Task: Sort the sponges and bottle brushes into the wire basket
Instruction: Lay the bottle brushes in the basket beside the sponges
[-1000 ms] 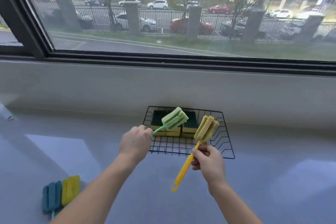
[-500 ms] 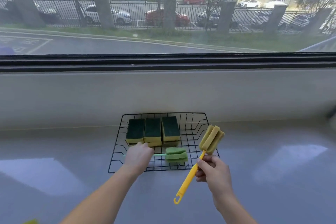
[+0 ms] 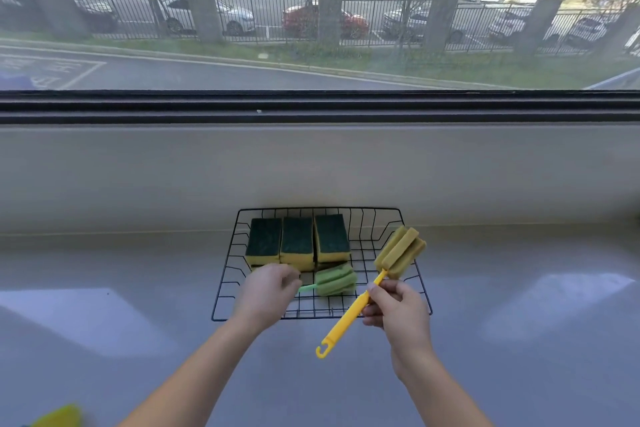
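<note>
Moved: green brush [image 3: 335, 280], in the air a second ago, now lies flat in the basket [image 3: 381, 209].
Left hand [image 3: 268, 291]: fingers curled over the green handle's end; cannot tell whether it is actually pinched.
Green head: just past the left fingertips, before three sponges [image 3: 298, 243].
Right hand [image 3: 398, 314]: clamped on the yellow brush [image 3: 400, 251], whose head tilts up beyond it over the basket's right rim.

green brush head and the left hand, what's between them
Only a short stretch of the brush's own green handle, running from under the left hand to the green brush head, over the wire basket floor. Shows in the head view.
</note>
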The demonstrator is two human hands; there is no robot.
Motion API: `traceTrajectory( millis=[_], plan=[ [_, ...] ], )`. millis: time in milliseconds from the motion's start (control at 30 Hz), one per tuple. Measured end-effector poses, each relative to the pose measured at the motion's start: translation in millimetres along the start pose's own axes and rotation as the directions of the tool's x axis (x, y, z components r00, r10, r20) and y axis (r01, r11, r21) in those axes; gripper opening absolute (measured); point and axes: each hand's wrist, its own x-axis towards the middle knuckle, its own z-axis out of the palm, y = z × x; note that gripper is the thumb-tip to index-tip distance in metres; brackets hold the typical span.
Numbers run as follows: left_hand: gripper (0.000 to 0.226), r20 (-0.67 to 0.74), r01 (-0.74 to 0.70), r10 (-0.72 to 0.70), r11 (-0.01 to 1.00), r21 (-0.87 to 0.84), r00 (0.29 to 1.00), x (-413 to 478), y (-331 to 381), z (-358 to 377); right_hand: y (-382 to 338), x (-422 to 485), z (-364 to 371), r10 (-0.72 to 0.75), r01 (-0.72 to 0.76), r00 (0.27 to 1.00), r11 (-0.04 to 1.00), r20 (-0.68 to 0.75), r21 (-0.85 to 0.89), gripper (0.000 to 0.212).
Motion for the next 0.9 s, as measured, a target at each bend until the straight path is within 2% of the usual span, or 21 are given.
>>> traceTrajectory(
  millis=[67,100,133,167,200,267,300,367,433,500,600,667,700,800,900],
  plan=[
    [0.018,0.059,0.023,-0.005,0.950,-0.311,0.998,-12,16,-13,-5,0,5,-0.013,0.015,0.999,0.999,-0.044,0.045,0.007],
    [0.027,0.107,0.005,0.040,0.922,-0.388,0.993,-19,25,-20,-7,0,8,-0.014,0.019,0.998,0.997,-0.061,0.080,0.008],
    [0.040,0.146,-0.033,0.096,0.923,-0.383,0.985,-25,33,-25,-10,-1,12,-0.005,0.013,0.997,0.992,-0.071,0.124,0.008],
    [0.051,0.161,-0.095,0.150,0.947,-0.306,0.976,-30,39,-28,-13,-1,16,0.015,-0.003,0.997,0.985,-0.071,0.172,0.009],
    [0.052,0.140,-0.179,0.204,0.969,-0.168,0.969,-34,44,-29,-16,-3,20,0.042,-0.027,0.997,0.975,-0.061,0.223,0.009],
    [0.037,0.024,-0.307,0.306,0.946,0.107,0.952,-37,49,-31,-22,-6,27,0.083,-0.073,0.996,0.947,-0.020,0.312,0.009],
    [0.030,-0.031,-0.344,0.353,0.926,0.157,0.935,-38,48,-33,-24,-7,30,0.089,-0.085,0.996,0.938,0.004,0.337,0.009],
    [0.022,-0.081,-0.393,0.406,0.909,0.139,0.910,-35,42,-36,-27,-7,30,0.088,-0.109,0.993,0.943,0.081,0.315,0.011],
    [0.017,-0.101,-0.384,0.397,0.915,0.124,0.912,-27,30,-41,-30,-6,21,0.081,-0.109,0.979,0.983,0.185,0.149,0.016],
    [0.018,-0.097,-0.308,0.315,0.948,0.083,0.944,-15,10,-46,-28,-3,5,0.047,-0.032,0.979,0.997,0.199,-0.074,0.025],
    [0.021,-0.021,-0.176,0.177,0.984,0.040,0.984,-2,-23,-49,-19,6,-25,-0.071,0.066,0.998,0.957,-0.004,-0.283,0.038],
    [0.021,0.033,-0.137,0.136,0.989,0.047,0.990,2,-40,-45,-18,11,-38,-0.127,0.078,0.986,0.927,-0.112,-0.367,0.034],
    [0.022,0.057,-0.130,0.126,0.990,0.060,0.990,3,-45,-42,-19,14,-40,-0.158,0.099,0.982,0.900,-0.105,-0.425,0.029],
    [0.023,0.108,-0.137,0.127,0.986,0.095,0.986,8,-51,-34,-21,25,-33,-0.219,0.236,0.970,0.729,0.107,-0.642,0.029],
    [0.019,0.133,-0.170,0.154,0.979,0.112,0.979,13,-49,-26,-16,34,-16,-0.184,0.313,0.950,0.558,0.252,-0.769,0.030]
  ],
)
